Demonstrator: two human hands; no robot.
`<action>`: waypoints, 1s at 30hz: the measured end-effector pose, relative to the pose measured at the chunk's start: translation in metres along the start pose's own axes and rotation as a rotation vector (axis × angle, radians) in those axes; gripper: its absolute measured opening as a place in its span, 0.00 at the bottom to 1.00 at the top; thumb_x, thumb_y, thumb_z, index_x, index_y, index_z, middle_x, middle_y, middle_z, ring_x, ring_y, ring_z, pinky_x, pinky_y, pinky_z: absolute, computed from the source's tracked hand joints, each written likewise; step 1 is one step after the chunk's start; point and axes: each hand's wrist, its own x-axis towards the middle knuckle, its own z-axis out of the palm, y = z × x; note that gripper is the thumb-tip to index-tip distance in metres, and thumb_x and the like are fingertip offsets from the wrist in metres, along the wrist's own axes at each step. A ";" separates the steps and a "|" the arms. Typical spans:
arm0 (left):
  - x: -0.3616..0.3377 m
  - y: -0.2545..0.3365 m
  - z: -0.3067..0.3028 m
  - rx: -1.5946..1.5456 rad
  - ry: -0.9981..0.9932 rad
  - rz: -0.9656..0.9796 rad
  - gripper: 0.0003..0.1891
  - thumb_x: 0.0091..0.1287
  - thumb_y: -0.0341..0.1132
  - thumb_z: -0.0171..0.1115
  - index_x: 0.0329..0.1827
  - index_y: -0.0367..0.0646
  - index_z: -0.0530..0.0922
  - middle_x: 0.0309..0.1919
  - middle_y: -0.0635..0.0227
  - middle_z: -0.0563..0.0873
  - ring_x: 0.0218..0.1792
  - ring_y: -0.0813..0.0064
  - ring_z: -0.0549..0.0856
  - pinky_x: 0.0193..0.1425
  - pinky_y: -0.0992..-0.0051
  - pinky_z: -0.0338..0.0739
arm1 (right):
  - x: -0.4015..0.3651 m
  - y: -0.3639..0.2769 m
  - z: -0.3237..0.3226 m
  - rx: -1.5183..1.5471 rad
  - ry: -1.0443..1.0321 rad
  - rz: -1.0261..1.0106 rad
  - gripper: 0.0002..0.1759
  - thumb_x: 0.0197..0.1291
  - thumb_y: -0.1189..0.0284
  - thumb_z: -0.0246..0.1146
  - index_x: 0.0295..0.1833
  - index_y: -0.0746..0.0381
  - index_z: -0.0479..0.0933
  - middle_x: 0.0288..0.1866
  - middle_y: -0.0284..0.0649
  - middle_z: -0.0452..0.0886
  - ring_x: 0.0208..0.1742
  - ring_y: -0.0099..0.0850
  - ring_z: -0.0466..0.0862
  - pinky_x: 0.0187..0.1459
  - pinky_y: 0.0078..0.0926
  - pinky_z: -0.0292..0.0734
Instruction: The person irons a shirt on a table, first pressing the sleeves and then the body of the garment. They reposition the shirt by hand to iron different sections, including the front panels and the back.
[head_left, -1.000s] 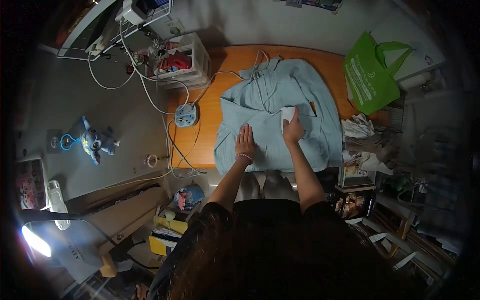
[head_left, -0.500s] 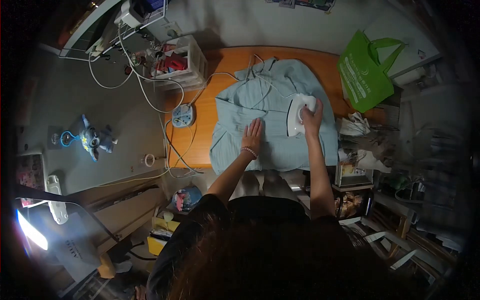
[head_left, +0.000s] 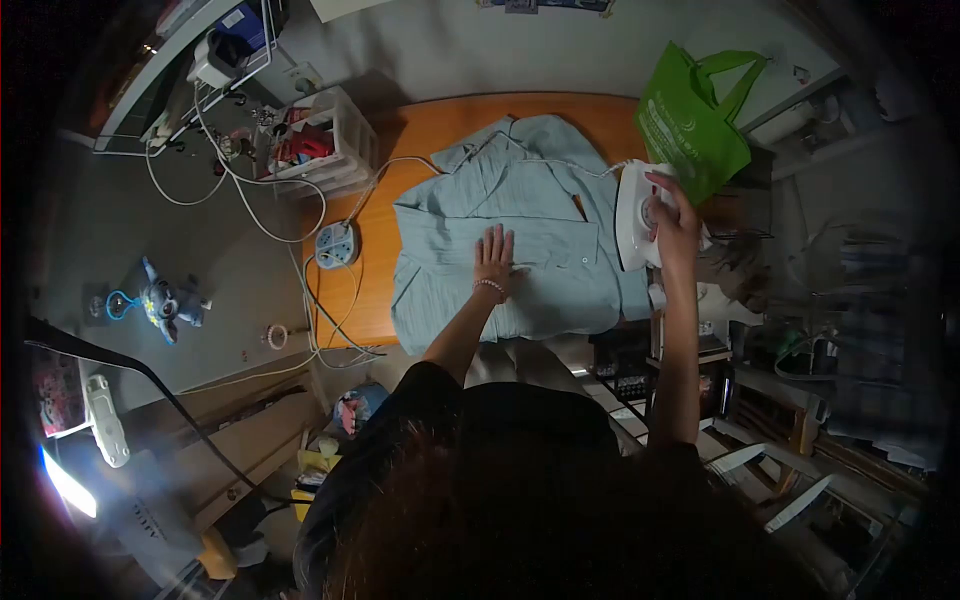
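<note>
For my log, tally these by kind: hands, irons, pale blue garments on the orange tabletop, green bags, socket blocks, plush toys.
Hands (left hand, right hand): 2
Iron: 1
Pale blue garment: 1
Green bag: 1
Socket block: 1
Plush toy: 1
Total: 7

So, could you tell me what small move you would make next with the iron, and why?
I would probably ease the iron left, over the pale blue garment, clear of the left hand: the right hand holds it out by the garment's right edge, near the green bag.
</note>
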 end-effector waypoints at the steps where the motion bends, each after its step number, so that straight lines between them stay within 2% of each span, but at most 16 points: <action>1: -0.001 0.006 0.003 -0.146 0.156 -0.002 0.49 0.60 0.59 0.61 0.78 0.44 0.49 0.79 0.57 0.46 0.78 0.53 0.46 0.78 0.49 0.43 | -0.002 -0.005 -0.006 0.034 -0.017 0.019 0.19 0.63 0.81 0.55 0.55 0.54 0.81 0.26 0.23 0.68 0.23 0.12 0.61 0.23 0.14 0.56; 2: -0.002 0.013 0.005 -0.146 0.159 0.000 0.49 0.60 0.59 0.61 0.78 0.44 0.49 0.79 0.57 0.46 0.78 0.53 0.46 0.78 0.49 0.43 | -0.003 -0.008 -0.010 0.070 -0.033 0.038 0.18 0.63 0.81 0.55 0.55 0.54 0.81 0.26 0.23 0.67 0.23 0.11 0.61 0.23 0.14 0.56; 4: -0.011 0.027 0.014 -0.147 -0.011 0.297 0.45 0.63 0.55 0.59 0.77 0.41 0.52 0.78 0.58 0.50 0.78 0.52 0.47 0.78 0.50 0.45 | -0.002 -0.012 -0.011 0.070 -0.023 0.034 0.18 0.63 0.81 0.55 0.55 0.54 0.81 0.25 0.22 0.66 0.23 0.11 0.60 0.23 0.13 0.56; 8: -0.019 0.055 0.015 -0.123 0.071 0.183 0.41 0.65 0.51 0.58 0.77 0.42 0.54 0.78 0.60 0.52 0.78 0.53 0.50 0.77 0.50 0.47 | -0.002 -0.011 -0.011 0.069 -0.056 0.003 0.18 0.63 0.81 0.56 0.55 0.54 0.81 0.24 0.23 0.66 0.23 0.12 0.61 0.23 0.12 0.56; 11: -0.019 0.071 0.015 -0.042 0.106 0.193 0.37 0.66 0.48 0.58 0.76 0.45 0.57 0.78 0.60 0.53 0.78 0.56 0.51 0.77 0.50 0.47 | -0.003 -0.003 -0.009 0.102 -0.031 0.042 0.18 0.62 0.81 0.56 0.54 0.54 0.81 0.24 0.25 0.68 0.22 0.13 0.63 0.23 0.14 0.58; 14: -0.022 0.081 0.017 -0.018 -0.008 0.296 0.36 0.64 0.43 0.60 0.75 0.52 0.59 0.78 0.63 0.53 0.78 0.57 0.50 0.79 0.56 0.45 | -0.003 0.004 -0.010 0.053 -0.100 0.044 0.18 0.61 0.80 0.56 0.54 0.55 0.81 0.25 0.29 0.69 0.23 0.16 0.66 0.25 0.18 0.63; 16: -0.018 0.085 0.021 -0.081 -0.017 0.326 0.32 0.65 0.36 0.55 0.74 0.49 0.60 0.77 0.60 0.55 0.77 0.56 0.54 0.77 0.58 0.52 | -0.003 0.003 -0.011 0.054 -0.103 0.041 0.17 0.60 0.80 0.57 0.52 0.55 0.81 0.24 0.29 0.69 0.23 0.17 0.67 0.25 0.18 0.63; 17: -0.014 0.091 0.023 -0.078 -0.009 0.316 0.32 0.65 0.36 0.55 0.74 0.49 0.60 0.77 0.60 0.55 0.77 0.56 0.54 0.77 0.58 0.52 | 0.000 0.002 -0.011 0.053 -0.098 0.035 0.16 0.59 0.80 0.57 0.50 0.55 0.81 0.23 0.29 0.70 0.22 0.18 0.68 0.25 0.18 0.62; 19: -0.007 0.110 0.034 -0.076 0.139 0.335 0.31 0.63 0.33 0.53 0.73 0.47 0.61 0.76 0.59 0.58 0.75 0.58 0.60 0.74 0.62 0.60 | 0.002 -0.005 -0.015 0.018 -0.110 0.039 0.16 0.59 0.80 0.57 0.50 0.55 0.81 0.24 0.29 0.70 0.23 0.17 0.68 0.26 0.18 0.62; 20: 0.001 0.120 0.038 -0.073 0.145 0.323 0.31 0.63 0.33 0.53 0.73 0.47 0.61 0.76 0.59 0.58 0.75 0.58 0.60 0.74 0.62 0.60 | 0.005 -0.009 -0.017 -0.017 -0.107 0.043 0.16 0.58 0.80 0.58 0.50 0.55 0.81 0.24 0.29 0.70 0.23 0.17 0.67 0.26 0.17 0.62; 22: 0.016 0.137 0.047 -0.077 0.204 0.203 0.27 0.63 0.32 0.51 0.68 0.44 0.66 0.69 0.58 0.67 0.68 0.60 0.69 0.67 0.62 0.68 | 0.010 -0.008 -0.022 0.010 -0.116 0.037 0.15 0.59 0.80 0.58 0.50 0.55 0.81 0.24 0.28 0.70 0.23 0.17 0.67 0.26 0.17 0.62; 23: 0.023 0.139 0.051 -0.079 0.204 0.200 0.27 0.63 0.32 0.51 0.68 0.44 0.66 0.69 0.58 0.67 0.68 0.60 0.69 0.67 0.62 0.68 | 0.011 -0.007 -0.025 0.036 -0.108 0.036 0.15 0.59 0.80 0.57 0.50 0.55 0.81 0.24 0.28 0.69 0.23 0.17 0.66 0.26 0.17 0.62; 25: 0.037 0.140 0.057 -0.082 0.086 0.085 0.23 0.63 0.31 0.53 0.63 0.45 0.71 0.65 0.57 0.70 0.65 0.60 0.71 0.63 0.62 0.71 | 0.010 -0.014 -0.029 0.024 -0.090 0.055 0.15 0.60 0.80 0.57 0.50 0.55 0.82 0.24 0.28 0.69 0.23 0.17 0.66 0.27 0.17 0.62; 26: 0.040 0.139 0.060 -0.088 0.083 0.087 0.23 0.63 0.31 0.53 0.63 0.45 0.71 0.65 0.57 0.70 0.65 0.60 0.71 0.63 0.62 0.71 | 0.010 -0.015 -0.033 0.013 -0.070 0.070 0.15 0.61 0.80 0.57 0.50 0.55 0.82 0.24 0.27 0.69 0.22 0.17 0.65 0.27 0.17 0.62; 28: 0.041 0.134 0.055 -0.109 0.244 0.149 0.16 0.61 0.31 0.53 0.52 0.43 0.77 0.52 0.62 0.79 0.57 0.62 0.77 0.58 0.64 0.73 | 0.008 -0.013 -0.038 0.034 -0.077 0.056 0.14 0.61 0.80 0.57 0.50 0.55 0.82 0.23 0.27 0.68 0.22 0.16 0.65 0.27 0.17 0.62; 30: 0.041 0.128 0.046 -0.195 0.217 0.097 0.16 0.60 0.31 0.56 0.51 0.42 0.78 0.48 0.62 0.81 0.53 0.61 0.79 0.56 0.66 0.73 | 0.008 -0.009 -0.042 0.059 -0.083 0.037 0.14 0.62 0.80 0.57 0.51 0.55 0.82 0.23 0.27 0.68 0.22 0.16 0.65 0.27 0.17 0.62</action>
